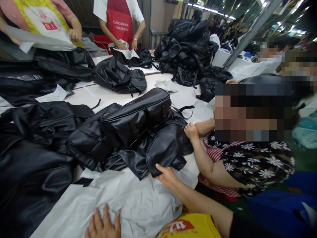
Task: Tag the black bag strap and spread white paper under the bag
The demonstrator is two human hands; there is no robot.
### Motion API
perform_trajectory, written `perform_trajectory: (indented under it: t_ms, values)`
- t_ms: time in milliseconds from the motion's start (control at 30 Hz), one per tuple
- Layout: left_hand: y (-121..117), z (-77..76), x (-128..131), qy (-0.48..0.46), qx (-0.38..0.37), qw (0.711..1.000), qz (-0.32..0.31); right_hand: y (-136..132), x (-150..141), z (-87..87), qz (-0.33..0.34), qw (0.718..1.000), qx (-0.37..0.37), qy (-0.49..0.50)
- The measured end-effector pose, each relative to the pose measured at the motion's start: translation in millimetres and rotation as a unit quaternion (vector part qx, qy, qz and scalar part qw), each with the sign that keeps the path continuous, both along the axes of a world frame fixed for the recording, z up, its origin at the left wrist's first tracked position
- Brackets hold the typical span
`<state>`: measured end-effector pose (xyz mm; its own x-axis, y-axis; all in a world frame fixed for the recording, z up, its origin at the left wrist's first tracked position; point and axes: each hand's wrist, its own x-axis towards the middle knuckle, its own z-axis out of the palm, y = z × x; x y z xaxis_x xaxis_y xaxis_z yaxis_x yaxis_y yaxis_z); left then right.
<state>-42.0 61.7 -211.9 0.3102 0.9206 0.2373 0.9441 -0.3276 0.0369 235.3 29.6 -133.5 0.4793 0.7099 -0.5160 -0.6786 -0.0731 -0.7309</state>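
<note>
Nearest the camera, the left hand (104, 224) lies flat, fingers spread and gripping nothing, on a sheet of white wrapping paper (128, 201) that covers the table's near edge. Just beyond it, the right hand (167, 176) pinches the lower rim of a black faux-leather backpack (158, 145), thumb on top, fingers tucked underneath and out of sight. The backpack lies on the table among others, a second black backpack (136, 115) resting across it. It looks soft, floppy and fairly light, with a smooth, somewhat slippery skin; a seam, strap or rim likely gives a surer hold than the flat panel. A co-worker's hand (191, 131) touches its far side. Further off, a heap of black bags (188, 46) sits on the table. A red apron (120, 23) carries white writing, too small to read.
</note>
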Motion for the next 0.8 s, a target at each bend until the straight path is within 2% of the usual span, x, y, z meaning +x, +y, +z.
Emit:
perform_trajectory:
  t_ms: [100,167,233,300,433,533,667,800]
  values:
    - [-1.5,3.3,1.4,-0.004,-0.005,1.0,0.012,0.8,1.6,7.6,-0.01,0.999,0.027,0.03]
    - [-2.8,4.9,1.7,0.0,-0.01,1.0,0.018,3.2,7.2,16.2,-0.022,0.999,0.031,-0.017]
    - [-3.8,5.9,1.3,0.011,-0.017,1.0,0.019,8.1,17.1,30.4,-0.043,0.992,0.035,-0.115]
    - [-4.3,6.4,0.6,0.019,-0.024,0.999,0.019,15.7,28.9,51.0,-0.043,0.97,0.027,-0.239]
    - [-4.8,6.4,-0.3,0.024,-0.037,0.999,0.029,34.6,45.7,104.6,0.033,0.916,0.021,-0.399]
    - [-5.6,4.7,-2.0,0.023,-0.044,0.998,0.034,45.1,49.5,144.3,0.062,0.863,0.077,-0.496]
    - [-7.3,3.8,-6.1,0.017,-0.057,0.997,0.04,52.4,53.7,189.2,0.05,0.772,0.157,-0.614]
    - [-8.8,7.9,-9.7,0.001,-0.079,0.996,0.039,59.5,58.9,237.2,-0.045,0.658,0.227,-0.716]
